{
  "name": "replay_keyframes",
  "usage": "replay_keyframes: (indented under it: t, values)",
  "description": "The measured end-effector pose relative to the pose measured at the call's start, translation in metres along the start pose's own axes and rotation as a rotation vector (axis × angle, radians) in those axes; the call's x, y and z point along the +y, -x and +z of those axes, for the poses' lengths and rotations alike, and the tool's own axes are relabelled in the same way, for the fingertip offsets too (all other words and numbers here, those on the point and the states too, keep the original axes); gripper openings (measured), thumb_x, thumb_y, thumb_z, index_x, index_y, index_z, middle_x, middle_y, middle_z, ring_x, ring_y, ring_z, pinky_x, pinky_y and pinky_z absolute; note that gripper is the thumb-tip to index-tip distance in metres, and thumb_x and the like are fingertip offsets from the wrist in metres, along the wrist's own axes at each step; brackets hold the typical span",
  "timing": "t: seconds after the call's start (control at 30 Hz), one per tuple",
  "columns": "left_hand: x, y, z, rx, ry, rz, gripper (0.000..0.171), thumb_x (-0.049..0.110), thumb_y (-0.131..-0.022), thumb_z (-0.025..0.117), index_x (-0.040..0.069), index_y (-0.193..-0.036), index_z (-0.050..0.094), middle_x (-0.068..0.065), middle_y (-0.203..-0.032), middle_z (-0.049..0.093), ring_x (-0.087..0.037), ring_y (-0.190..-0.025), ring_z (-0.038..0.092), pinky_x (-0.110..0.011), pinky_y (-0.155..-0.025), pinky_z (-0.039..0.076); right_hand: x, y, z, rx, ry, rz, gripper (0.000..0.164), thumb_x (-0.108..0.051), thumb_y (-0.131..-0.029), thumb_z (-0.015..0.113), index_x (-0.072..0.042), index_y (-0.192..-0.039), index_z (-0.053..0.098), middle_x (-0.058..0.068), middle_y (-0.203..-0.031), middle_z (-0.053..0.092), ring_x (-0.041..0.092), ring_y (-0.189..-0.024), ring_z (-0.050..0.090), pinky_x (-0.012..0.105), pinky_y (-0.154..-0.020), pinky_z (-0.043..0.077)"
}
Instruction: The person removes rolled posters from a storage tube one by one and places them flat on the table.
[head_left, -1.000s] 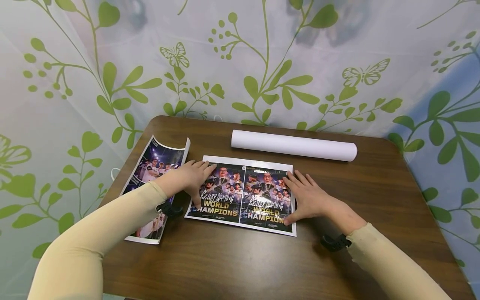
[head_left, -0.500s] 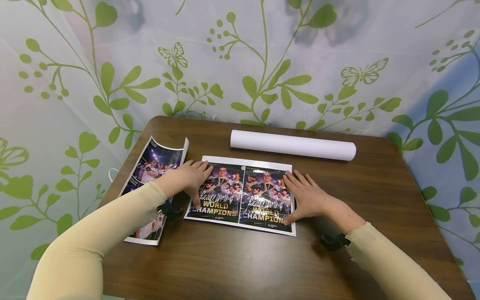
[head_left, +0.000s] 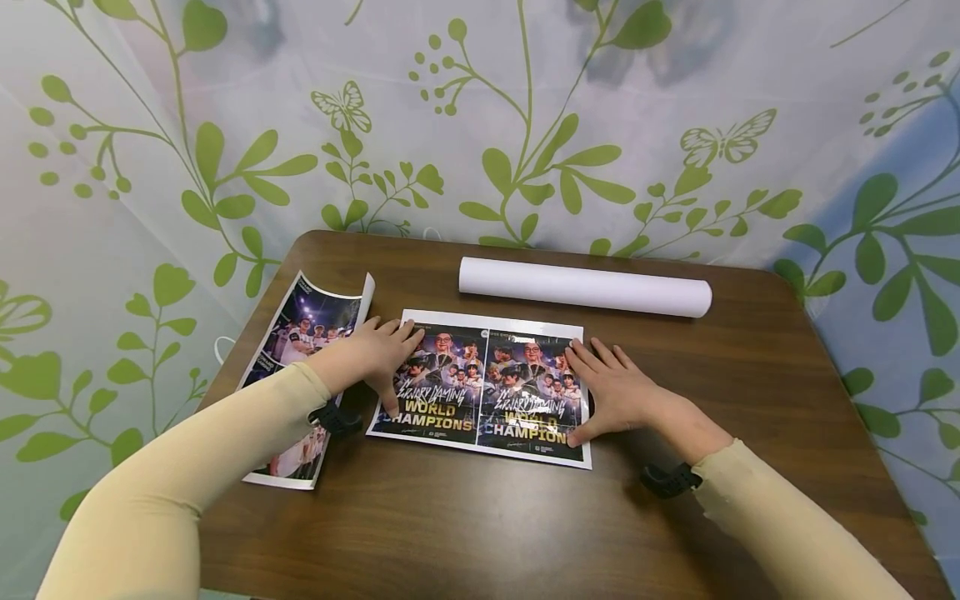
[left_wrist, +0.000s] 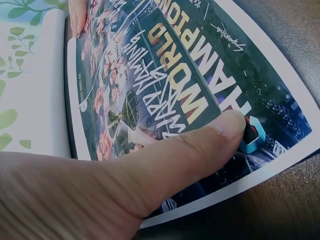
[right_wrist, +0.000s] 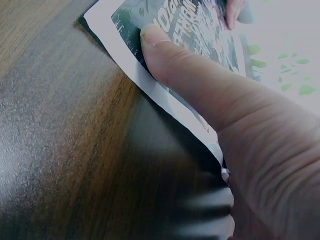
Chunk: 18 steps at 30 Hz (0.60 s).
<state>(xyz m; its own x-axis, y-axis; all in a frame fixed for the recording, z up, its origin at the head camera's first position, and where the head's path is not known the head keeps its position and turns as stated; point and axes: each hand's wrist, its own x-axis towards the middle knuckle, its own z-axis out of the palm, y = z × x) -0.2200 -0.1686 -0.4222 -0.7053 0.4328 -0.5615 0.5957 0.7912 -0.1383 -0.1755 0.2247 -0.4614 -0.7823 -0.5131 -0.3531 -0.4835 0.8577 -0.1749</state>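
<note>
A glossy poster sheet (head_left: 481, 392) with two matching dark "World Champions" prints and a white border lies on the brown table. On its left edge rests my left hand (head_left: 377, 357), fingers spread, the thumb pressing near the lower corner in the left wrist view. My right hand (head_left: 618, 390) lies spread over the right edge, its thumb (right_wrist: 170, 57) on the print close to the border. Both hands hold the sheet down with straight fingers. Part of the sheet's side edges is hidden beneath them.
Behind the poster lies a white paper roll (head_left: 585, 287). A second printed poster (head_left: 307, 321), its right edge curling up, lies at the left, partly under my left forearm. A leaf-patterned curtain (head_left: 480, 125) hangs beyond the wooden table (head_left: 480, 533).
Both hands stay in place on the poster. The whole view has shifted very slightly; nothing on the table has visibly moved.
</note>
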Motion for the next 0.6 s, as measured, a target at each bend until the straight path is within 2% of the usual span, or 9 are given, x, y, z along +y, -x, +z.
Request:
replay_keyframes:
  t: [0.6]
  values:
    - [0.0017, -0.0008, -0.0012, -0.007, -0.065, 0.000, 0.146, 0.080, -0.055, 0.084, 0.005, -0.163, 0.021, -0.022, -0.166, 0.022, -0.040, -0.149, 0.027, -0.061, -0.118, 0.022, 0.0011, 0.0002, -0.0011, -0.006, 0.012, 0.003, 0.146, -0.091, -0.060, 0.070, -0.005, -0.164, 0.015, 0.017, -0.170, 0.005, 0.046, -0.153, 0.000, 0.067, -0.118, 0.003]
